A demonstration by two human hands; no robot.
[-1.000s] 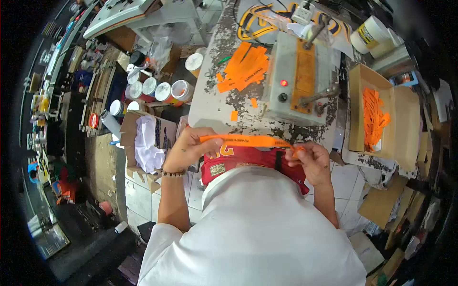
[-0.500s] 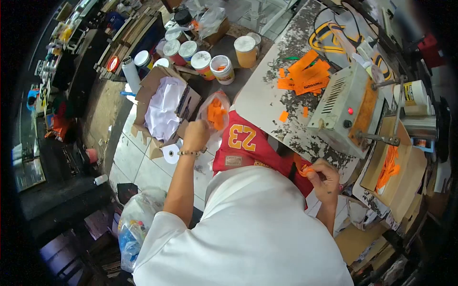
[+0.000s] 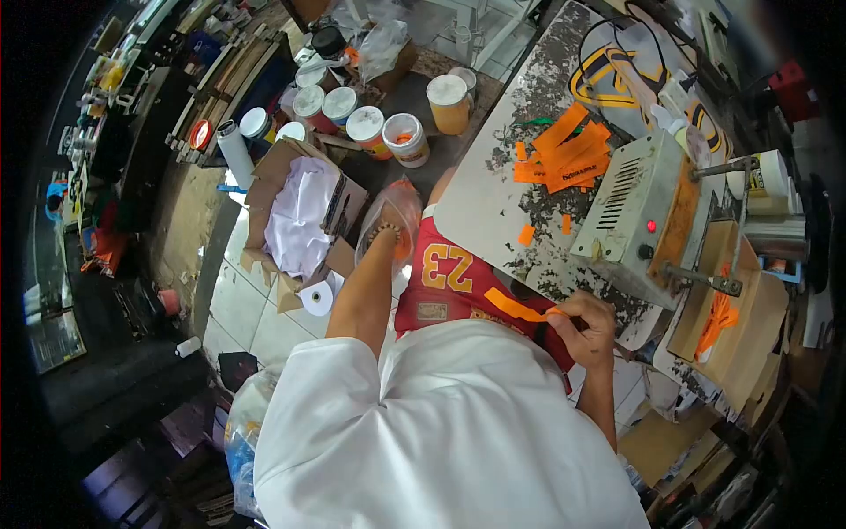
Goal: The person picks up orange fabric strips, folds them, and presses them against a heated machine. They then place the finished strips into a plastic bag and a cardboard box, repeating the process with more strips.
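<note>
a string of rounded beads (image 3: 386, 231) circles the wrist just behind the left hand (image 3: 394, 212). farther back from that grip, a plain white shirt (image 3: 458, 423) begins with a loose short sleeve (image 3: 330, 361), its cloth softly creased. between the two hands spread red shorts (image 3: 421, 291), carrying a big yellow 23 (image 3: 447, 268) and a small dull rectangular patch (image 3: 432, 310). a dark band (image 3: 540, 335) crosses the red beside the right hand (image 3: 586, 326), whose wrist is bare.

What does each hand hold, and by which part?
The right hand pinches an orange strip by one end. The left hand is inside the plastic bag; its hold cannot be told.
</note>
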